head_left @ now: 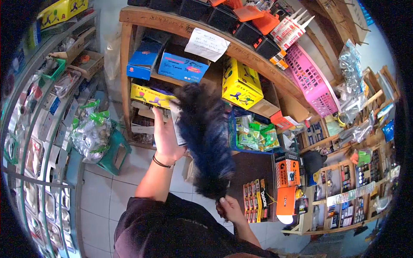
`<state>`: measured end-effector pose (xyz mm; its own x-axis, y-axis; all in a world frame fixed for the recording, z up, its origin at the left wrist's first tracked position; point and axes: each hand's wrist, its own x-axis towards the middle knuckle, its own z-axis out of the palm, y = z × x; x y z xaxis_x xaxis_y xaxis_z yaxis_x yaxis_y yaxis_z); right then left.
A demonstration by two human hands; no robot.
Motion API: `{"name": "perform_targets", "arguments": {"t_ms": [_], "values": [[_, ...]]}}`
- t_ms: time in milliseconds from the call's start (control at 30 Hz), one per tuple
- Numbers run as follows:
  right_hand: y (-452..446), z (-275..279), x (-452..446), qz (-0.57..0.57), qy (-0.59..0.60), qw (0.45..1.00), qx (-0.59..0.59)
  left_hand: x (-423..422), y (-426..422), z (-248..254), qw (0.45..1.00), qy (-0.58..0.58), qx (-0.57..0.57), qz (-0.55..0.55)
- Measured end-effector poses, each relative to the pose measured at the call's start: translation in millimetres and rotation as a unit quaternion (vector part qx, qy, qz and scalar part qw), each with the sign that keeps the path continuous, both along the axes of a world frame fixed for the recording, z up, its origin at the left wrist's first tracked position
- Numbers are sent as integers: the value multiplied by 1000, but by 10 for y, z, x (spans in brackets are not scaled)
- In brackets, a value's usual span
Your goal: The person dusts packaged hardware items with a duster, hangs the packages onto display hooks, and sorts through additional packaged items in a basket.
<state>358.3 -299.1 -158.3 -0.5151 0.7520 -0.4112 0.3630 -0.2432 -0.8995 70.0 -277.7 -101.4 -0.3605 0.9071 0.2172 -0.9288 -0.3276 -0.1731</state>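
A dark, fluffy feather duster [206, 142] stretches up through the middle of the view. My right hand [231, 209] is closed around its handle at the lower end. To the duster's left, my left hand [167, 136], with a dark band at the wrist, grips a pale flat box [177, 124]. The thumb points up and the other fingers are partly hidden behind the box. The duster's upper feathers lie against or just in front of the box and cover part of it. A yellow box [152, 95] sits on the shelf just beyond my left hand.
Blue boxes [183, 66] and a large yellow box [241, 84] fill the wooden shelf [172, 20] ahead. A blue basket [234, 139] holds green packets. A glass display case [73, 172] runs along the left, near a green stool [115, 150]. Orange boxes [287, 200] stand right.
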Motion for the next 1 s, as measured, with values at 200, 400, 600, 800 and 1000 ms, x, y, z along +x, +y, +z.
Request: {"name": "perform_targets", "arguments": {"t_ms": [200, 400, 600, 800, 1000], "values": [[85, -18, -92, 6, 46, 999, 10, -133, -52, 85, 1000, 0, -21, 2], [115, -12, -123, 136, -23, 990, -24, -290, 69, -41, 934, 227, 274, -43], [105, -55, -148, 160, -61, 984, -47, -224, -100, -181, 970, 202, 124, 50], [134, -36, -211, 42, 24, 998, -34, -252, -229, -68, 998, -15, 14, 54], [82, -168, -261, 61, 26, 997, -34, -332, -316, -130, 991, 104, -40, 79]]}}
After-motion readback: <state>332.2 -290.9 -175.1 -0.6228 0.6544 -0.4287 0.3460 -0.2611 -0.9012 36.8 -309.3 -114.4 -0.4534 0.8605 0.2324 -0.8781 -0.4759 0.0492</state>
